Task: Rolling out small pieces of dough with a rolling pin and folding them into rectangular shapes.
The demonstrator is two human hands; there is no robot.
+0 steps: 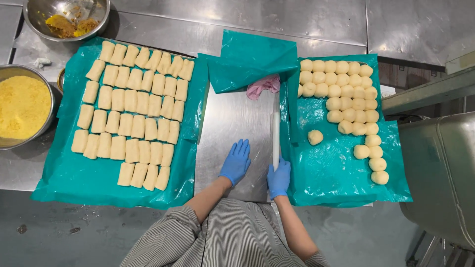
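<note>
My left hand (236, 161), in a blue glove, rests flat and open on the bare steel worktop (232, 118) between two teal sheets. My right hand (279, 178), also gloved in blue, grips the near end of a slim white rolling pin (276, 136) that lies pointing away from me. To the right, several round dough balls (346, 94) sit on a teal plastic sheet (336, 173), with one ball (314, 137) apart from the rest. On the left teal sheet (89, 178) lie rows of shaped oblong dough pieces (133, 113).
A crumpled pink cloth (263, 85) lies at the far end of the pin. A steel bowl of yellow crumbs (20, 106) stands at the left edge, another bowl (67, 17) with orange filling at top left. A steel tub (440, 168) stands on the right.
</note>
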